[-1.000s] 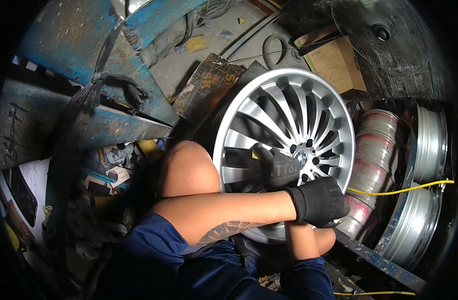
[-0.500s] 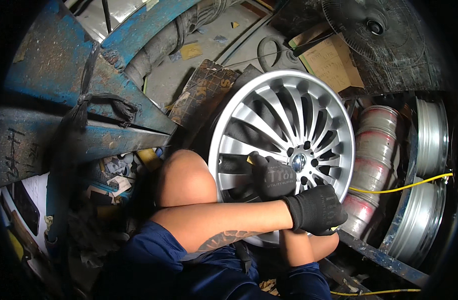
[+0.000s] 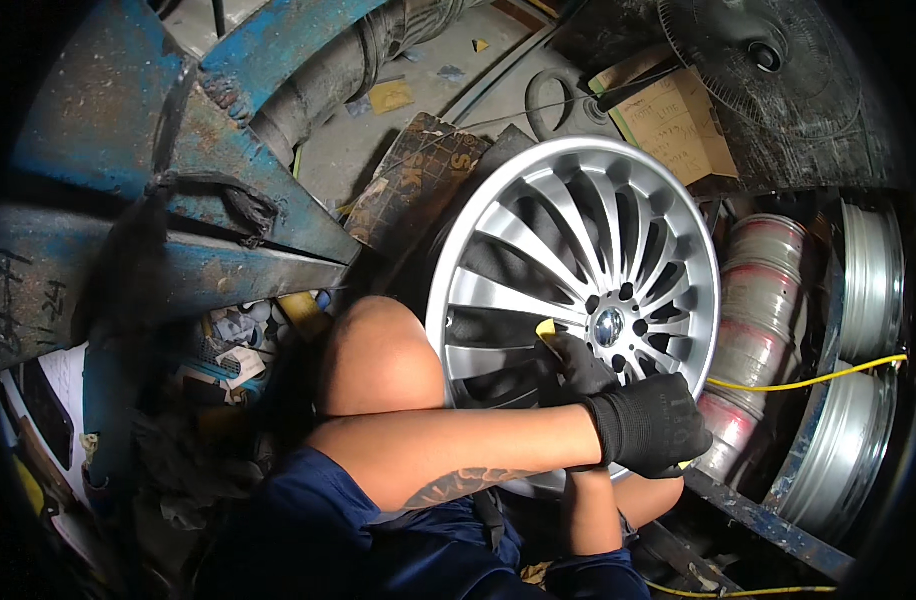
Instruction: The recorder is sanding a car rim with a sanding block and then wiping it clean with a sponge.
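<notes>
A silver multi-spoke wheel rim (image 3: 598,170) rests tilted beside my bare knee (image 3: 378,350). My left hand (image 3: 653,425), black-gloved, has crossed to the rim's lower right; its fingers are curled, with a yellow bit showing beneath, and what they grip is unclear. Behind that forearm, my gloved right hand (image 3: 578,365) is partly hidden among the lower spokes, closed on a small yellow piece (image 3: 546,328), left of the chrome center cap (image 3: 609,327).
At left are a rusty blue steel frame (image 3: 98,100) and scattered scraps (image 3: 243,365). Behind lie a worn board (image 3: 408,180), cardboard (image 3: 678,130) and a dark fan-like disc (image 3: 763,55). At right sit stacked cans (image 3: 758,290), more rims (image 3: 833,450) and a yellow hose (image 3: 818,377).
My right hand and the yellow piece have moved rightward toward the rim's center. My left hand sits slightly lower and farther right. The view has shifted a little.
</notes>
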A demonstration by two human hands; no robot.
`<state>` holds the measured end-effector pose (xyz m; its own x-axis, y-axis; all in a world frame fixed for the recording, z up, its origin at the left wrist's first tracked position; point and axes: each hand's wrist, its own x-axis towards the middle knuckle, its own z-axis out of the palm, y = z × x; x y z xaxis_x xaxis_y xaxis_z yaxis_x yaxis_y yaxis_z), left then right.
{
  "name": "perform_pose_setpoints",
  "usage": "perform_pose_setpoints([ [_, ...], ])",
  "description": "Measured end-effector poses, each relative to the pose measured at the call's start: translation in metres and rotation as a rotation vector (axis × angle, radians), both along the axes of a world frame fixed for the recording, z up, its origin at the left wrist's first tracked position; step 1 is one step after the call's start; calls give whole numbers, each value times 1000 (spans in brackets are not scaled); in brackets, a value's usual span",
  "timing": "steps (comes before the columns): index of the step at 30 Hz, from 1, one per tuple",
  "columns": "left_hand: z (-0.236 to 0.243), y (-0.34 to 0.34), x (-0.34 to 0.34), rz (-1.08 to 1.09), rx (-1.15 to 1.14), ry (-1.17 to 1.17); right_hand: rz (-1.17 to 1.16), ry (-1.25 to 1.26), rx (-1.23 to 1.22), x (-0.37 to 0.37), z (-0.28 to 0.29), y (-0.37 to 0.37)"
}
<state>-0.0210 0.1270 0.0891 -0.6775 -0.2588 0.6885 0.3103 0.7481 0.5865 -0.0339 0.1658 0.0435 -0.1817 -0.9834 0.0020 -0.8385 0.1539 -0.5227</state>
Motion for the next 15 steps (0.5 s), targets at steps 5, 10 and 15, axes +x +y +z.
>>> perform_pose_setpoints([
  [5, -4, -5, -5, 21, -14, 12, 141, 36, -29, -7, -17, 1],
  [10, -9, -1, -9, 15, -18, -21, 40, 146, -49, 16, -9, -19],
  [15, -3, 6, -11, -27, -50, -39, 140, 340, 116, 17, -2, -27],
])
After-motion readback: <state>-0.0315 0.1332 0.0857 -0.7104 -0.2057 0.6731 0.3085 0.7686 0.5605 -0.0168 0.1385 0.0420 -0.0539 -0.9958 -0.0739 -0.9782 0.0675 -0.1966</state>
